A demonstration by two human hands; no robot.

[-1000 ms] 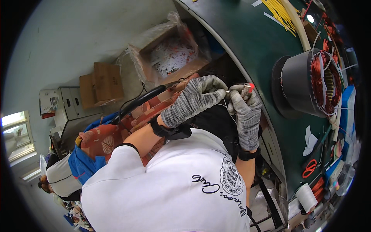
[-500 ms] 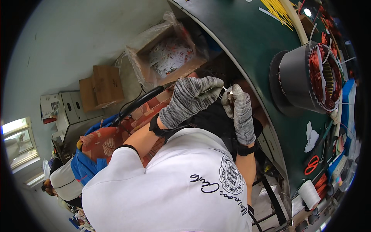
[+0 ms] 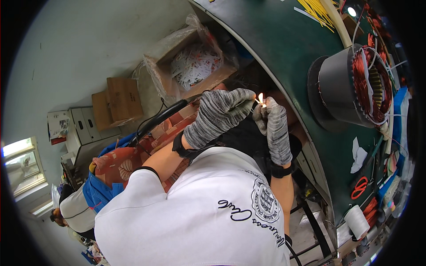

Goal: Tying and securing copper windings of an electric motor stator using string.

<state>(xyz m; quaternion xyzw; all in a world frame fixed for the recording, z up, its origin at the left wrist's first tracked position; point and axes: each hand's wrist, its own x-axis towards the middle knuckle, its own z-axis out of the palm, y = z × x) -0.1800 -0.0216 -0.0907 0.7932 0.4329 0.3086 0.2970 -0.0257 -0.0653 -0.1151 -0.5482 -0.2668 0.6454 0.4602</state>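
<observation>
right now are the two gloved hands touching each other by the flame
Cannot tell. In the head view the left hand and right hand meet close at the small flame, but no clear gap or contact shows there.

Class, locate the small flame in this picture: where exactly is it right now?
In the head view, the flame burns right of centre, between the gloved left hand and right hand, just beside the green table's curved edge.
</observation>
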